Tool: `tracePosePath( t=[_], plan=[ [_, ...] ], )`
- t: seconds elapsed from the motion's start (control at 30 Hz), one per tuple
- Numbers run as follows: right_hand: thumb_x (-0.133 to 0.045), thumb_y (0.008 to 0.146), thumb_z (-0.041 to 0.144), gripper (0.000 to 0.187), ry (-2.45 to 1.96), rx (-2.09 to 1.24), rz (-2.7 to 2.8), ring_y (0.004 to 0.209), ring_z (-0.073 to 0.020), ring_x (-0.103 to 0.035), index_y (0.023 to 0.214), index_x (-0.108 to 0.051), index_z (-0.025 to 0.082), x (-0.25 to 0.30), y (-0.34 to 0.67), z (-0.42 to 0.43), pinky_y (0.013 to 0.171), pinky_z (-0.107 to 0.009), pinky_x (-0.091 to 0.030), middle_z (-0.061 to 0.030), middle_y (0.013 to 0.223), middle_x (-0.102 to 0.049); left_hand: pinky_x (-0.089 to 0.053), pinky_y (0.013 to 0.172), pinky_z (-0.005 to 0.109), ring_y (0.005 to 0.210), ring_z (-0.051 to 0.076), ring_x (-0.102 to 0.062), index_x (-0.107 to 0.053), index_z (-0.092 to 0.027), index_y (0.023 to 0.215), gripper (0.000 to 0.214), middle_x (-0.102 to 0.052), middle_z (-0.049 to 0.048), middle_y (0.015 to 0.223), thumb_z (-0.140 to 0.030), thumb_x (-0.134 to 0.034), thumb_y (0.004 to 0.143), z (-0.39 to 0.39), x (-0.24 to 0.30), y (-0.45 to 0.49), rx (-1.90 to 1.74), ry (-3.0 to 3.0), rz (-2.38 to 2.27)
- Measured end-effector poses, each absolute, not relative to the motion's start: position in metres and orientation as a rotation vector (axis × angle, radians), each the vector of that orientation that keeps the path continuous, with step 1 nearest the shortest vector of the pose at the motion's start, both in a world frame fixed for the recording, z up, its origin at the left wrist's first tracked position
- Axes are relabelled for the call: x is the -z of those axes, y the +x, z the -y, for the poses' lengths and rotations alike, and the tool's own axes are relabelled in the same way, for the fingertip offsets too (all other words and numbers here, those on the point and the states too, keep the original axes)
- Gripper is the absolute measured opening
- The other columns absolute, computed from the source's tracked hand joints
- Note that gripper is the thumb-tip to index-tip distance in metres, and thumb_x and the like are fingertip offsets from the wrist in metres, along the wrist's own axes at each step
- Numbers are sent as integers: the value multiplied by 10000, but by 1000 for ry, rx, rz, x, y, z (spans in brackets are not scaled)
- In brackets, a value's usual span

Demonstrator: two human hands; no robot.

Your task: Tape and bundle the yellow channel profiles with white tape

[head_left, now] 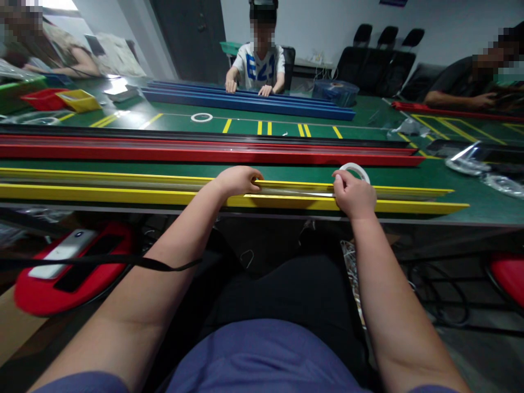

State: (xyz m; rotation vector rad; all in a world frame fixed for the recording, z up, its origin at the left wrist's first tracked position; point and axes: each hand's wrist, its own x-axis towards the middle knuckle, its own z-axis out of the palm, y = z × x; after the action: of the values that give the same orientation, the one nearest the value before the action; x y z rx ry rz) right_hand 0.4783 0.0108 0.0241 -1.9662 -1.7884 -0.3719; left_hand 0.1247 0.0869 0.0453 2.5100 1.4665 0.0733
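Note:
A long yellow channel rail (421, 207) lies along the table's near edge. Inside its groove a thin whitish strip of tape (305, 193) stretches between both hands. My left hand (239, 181) is bent over the rail with thumb and fingers pinched together at the strip's left end; the fingertips are partly hidden in the groove. Farther right, my right hand (355, 195) is closed at the strip's other end, against a white tape roll (365, 173) that shows behind the knuckles. The right fingertips face the groove and are partly hidden.
Beyond lie red (286, 156) and black rails (204, 136), then a loose white tape ring (202, 117). A co-worker (262, 63) opposite touches blue rails (254, 102). Plastic wrapping (470, 159) sits right. A red stool (30, 289) holding phones stands lower left.

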Motion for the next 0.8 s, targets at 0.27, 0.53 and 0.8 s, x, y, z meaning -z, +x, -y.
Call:
tracePosePath(
  t=[0.27,0.53,0.8],
  plan=[
    [-375,1039,478,496,-1976,346,1783,827,-248,-617,1262,-779,296,-26,478,-11,678,-333,-305,-95,1033,-761,-478,809,239,1012,214,-703,-744,-263,1364,535,-790,36,1198,-457,-669,871,-87,-46,126,-61,2514,-1474],
    [-378,1043,474,482,-1983,354,1784,835,-254,-619,1267,-771,308,-25,478,-10,697,-336,-324,-89,1029,-758,-469,790,245,1020,216,-705,-750,-253,1341,516,-790,36,1204,-462,-669,876,-88,-45,126,-69,2524,-1457],
    [-384,1048,468,456,-1967,391,1790,807,-247,-616,1243,-772,327,-24,479,-11,673,-344,-272,-74,1005,-761,-462,783,241,948,201,-697,-769,-260,1314,501,-797,31,1132,-474,-687,868,-89,-42,123,-121,2527,-1432]
  ],
)
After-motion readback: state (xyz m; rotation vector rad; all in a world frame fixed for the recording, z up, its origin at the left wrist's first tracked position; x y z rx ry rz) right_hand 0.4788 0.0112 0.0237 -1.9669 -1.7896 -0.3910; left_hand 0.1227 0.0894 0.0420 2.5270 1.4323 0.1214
